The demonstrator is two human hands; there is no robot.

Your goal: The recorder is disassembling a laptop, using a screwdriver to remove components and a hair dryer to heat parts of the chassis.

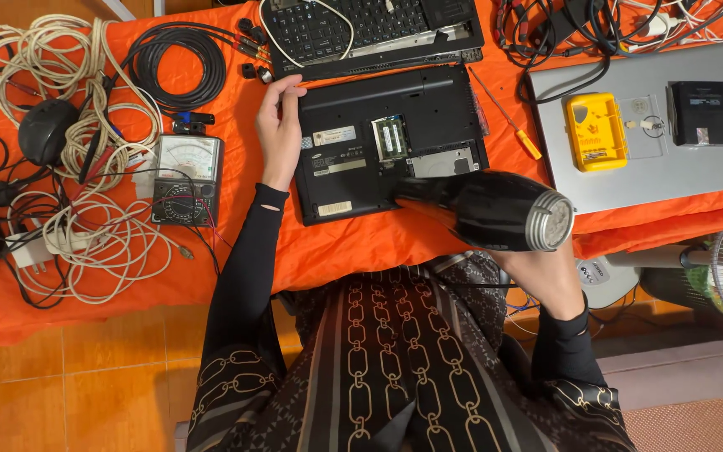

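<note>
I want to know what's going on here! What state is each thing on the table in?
Black laptop: upside down, bottom panel off, parts showing.
Hair dryer: held in right hand, nozzle toward the laptop.
Left hand: resting on the laptop's edge.
Silver laptop: lid closed.
Multimeter: lying face up.
White cable: loosely coiled.
Screwdriver: lying flat.

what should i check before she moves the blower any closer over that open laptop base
1. Left hand steadying the laptop base at its upper left corner: ok.
2. Right hand holding the black blower: ok.
3. Nozzle aimed at the open bay with the memory module: ok.
4. Blower switched on: cannot tell.
5. Screwdriver lying beside the base, clear of the blower: ok.
6. Loose cables away from the base: ok.
</note>
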